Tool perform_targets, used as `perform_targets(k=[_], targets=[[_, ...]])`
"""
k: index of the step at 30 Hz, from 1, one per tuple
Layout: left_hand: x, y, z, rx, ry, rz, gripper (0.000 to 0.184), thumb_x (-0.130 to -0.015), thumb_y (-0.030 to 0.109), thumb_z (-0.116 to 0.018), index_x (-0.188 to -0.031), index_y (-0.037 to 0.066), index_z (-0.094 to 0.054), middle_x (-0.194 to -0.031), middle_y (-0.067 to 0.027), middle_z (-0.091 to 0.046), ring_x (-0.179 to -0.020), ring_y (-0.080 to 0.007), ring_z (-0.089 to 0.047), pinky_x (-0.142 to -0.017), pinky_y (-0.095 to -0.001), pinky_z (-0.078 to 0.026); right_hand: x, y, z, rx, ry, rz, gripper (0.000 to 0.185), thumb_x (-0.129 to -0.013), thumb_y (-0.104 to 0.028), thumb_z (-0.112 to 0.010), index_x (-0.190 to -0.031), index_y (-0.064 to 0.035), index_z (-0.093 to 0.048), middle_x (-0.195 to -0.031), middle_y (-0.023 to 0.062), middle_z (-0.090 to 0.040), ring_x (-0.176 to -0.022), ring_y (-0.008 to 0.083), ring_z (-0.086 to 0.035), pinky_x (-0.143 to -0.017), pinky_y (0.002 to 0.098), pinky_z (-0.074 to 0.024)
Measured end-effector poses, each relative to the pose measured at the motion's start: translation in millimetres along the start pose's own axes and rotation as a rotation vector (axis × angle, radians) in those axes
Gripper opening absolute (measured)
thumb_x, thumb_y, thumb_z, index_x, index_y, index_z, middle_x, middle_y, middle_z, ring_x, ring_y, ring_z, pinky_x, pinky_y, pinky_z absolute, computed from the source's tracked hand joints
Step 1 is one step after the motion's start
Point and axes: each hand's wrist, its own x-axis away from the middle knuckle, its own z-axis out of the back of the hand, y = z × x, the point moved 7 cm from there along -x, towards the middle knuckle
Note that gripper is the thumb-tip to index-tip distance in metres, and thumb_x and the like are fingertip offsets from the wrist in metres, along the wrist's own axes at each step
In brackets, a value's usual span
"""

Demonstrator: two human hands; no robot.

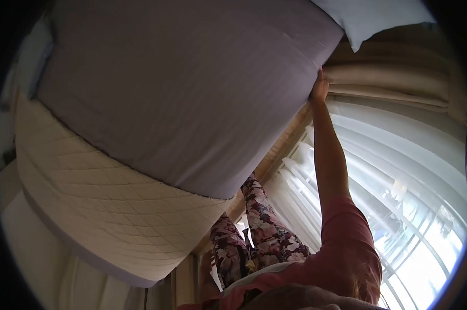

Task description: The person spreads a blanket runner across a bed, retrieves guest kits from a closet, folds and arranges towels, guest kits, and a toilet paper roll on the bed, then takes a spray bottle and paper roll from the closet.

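My right hand (320,90) reaches far out along the near side of the bed, its arm stretched straight. It grips the edge of a grey-purple fitted sheet (187,98) near the mattress's upper right corner; some fingers are hidden at that edge. The sheet covers most of the mattress top. Toward the lower left it ends in a dark hem, and the cream quilted mattress (109,181) lies bare beyond it. My left hand does not show.
A pale pillow (380,18) lies at the bed's top right. Beige curtains (393,72) and white sheer curtains (398,134) hang over a bright window on the right. A strip of wooden floor (282,142) runs beside the bed, by my legs in floral trousers (269,217).
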Motion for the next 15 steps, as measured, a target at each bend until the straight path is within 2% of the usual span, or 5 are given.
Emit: perform_targets(k=[4, 5, 9, 12, 15], targets=[[16, -7, 1, 0.03, -0.04, 0.035, 0.041, -0.081, 0.032, -0.048, -0.118, 0.016, -0.047, -0.119, -0.0036, -0.047, -0.103, -0.0209, -0.045, -0.082, -0.0458, -0.035, -27, 51, -1, -0.188, -0.022, -0.083, 0.056, -0.088, -0.047, -0.038, -0.098, 0.0049, -0.058, -0.09, 0.0153, -0.061, -0.077, 0.0247, -0.057, -0.072, 0.0354, -0.0451], [20, -10, 2, 0.043, -0.056, 0.041, 0.041, -0.081, 0.032, -0.048, -0.118, 0.016, -0.047, -0.119, -0.0035, -0.047, -0.103, -0.0209, -0.045, -0.082, -0.0458, -0.035, -49, 66, 14, 0.315, 0.023, 0.066, 0.056, -0.087, -0.049, -0.037, -0.103, 0.0001, -0.058, -0.094, 0.013, -0.061, -0.08, 0.0223, -0.057, -0.074, 0.0354, -0.0453], [13, -33, 23, -0.09, 0.073, -0.062, 0.04, -0.079, 0.042, -0.047, -0.108, 0.015, -0.054, -0.096, -0.0027, -0.057, -0.075, -0.0193, -0.049, -0.059, -0.0407, -0.041, -48, 91, 54, 0.143, 0.046, 0.48, 0.04, -0.087, -0.038, -0.039, -0.111, -0.0099, -0.054, -0.09, 0.0084, -0.061, -0.086, 0.0231, -0.056, -0.075, 0.037, -0.046], [36, -68, 48, -0.119, 0.127, -0.097, 0.046, -0.078, 0.046, -0.048, -0.114, 0.018, -0.051, -0.091, -0.0077, -0.054, -0.071, -0.0197, -0.048, -0.058, -0.0382, -0.043, 22, 76, 86, 0.399, -0.079, 0.19, 0.039, -0.086, -0.038, -0.04, -0.11, -0.0102, -0.055, -0.091, 0.0086, -0.06, -0.086, 0.0234, -0.056, -0.073, 0.0366, -0.0465], [52, -102, 92, -0.428, 0.504, -0.506, 0.024, -0.083, 0.02, -0.044, -0.091, 0.01, -0.064, -0.088, -0.0146, -0.062, -0.086, -0.0307, -0.057, -0.081, -0.038, -0.044, 78, 126, 117, 0.809, -0.482, -0.158, 0.039, -0.086, -0.038, -0.041, -0.109, -0.0104, -0.055, -0.093, 0.0088, -0.06, -0.086, 0.0238, -0.056, -0.071, 0.0361, -0.0469]])
